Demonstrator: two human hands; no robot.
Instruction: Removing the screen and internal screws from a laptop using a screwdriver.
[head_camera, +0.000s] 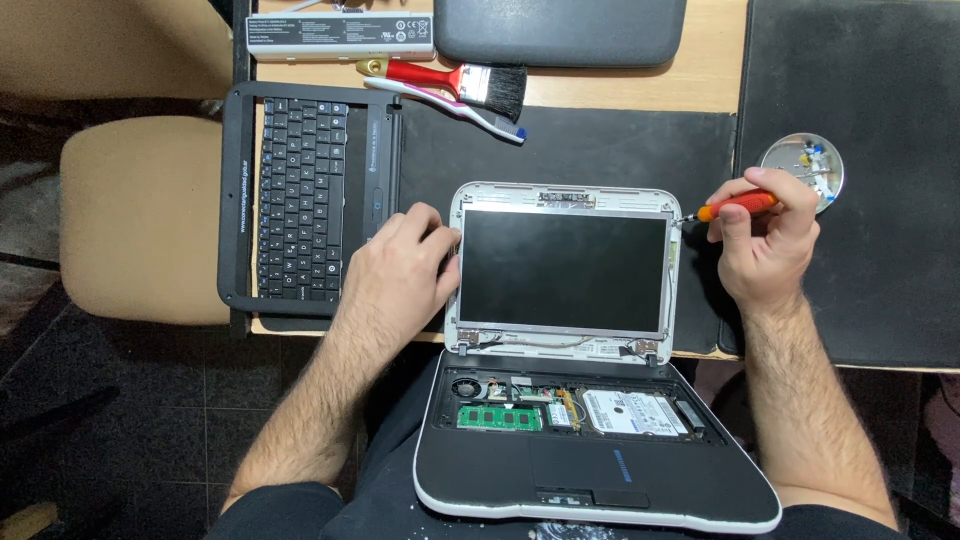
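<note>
A white, oblong battery pack (340, 35) is lying along the far edge of the bench (640, 85), its long axis running left to right, with a white label of small dark print and symbols covering its top. A narrow white sticker is sitting on the laptop (590, 400) just under the screen hinge, and another white label is covering the silver drive in the opened base.

The left hand (400, 275) is resting half-curled against the left edge of the screen panel (563, 270), fingertips touching its white frame, steadying it without closing around anything. The right hand (770, 240) is gripping an orange-handled screwdriver (735, 206) between thumb and fingers. The screwdriver is lying nearly level, its long axis running right to left, with the tip pointing left at the upper right corner of the screen frame and touching it or very nearly so.

The screen panel is lying flat on a black mat (570, 145), while the base is hanging over the near bench edge onto the person's lap. A detached black keyboard bezel (300, 200) is lying to the left. 1 red-handled paintbrush (450, 80) and 1 toothbrush (450, 105) are lying beyond it, bristles pointing right. A small round metal dish (802, 165) of screws is sitting just behind the right hand.
</note>
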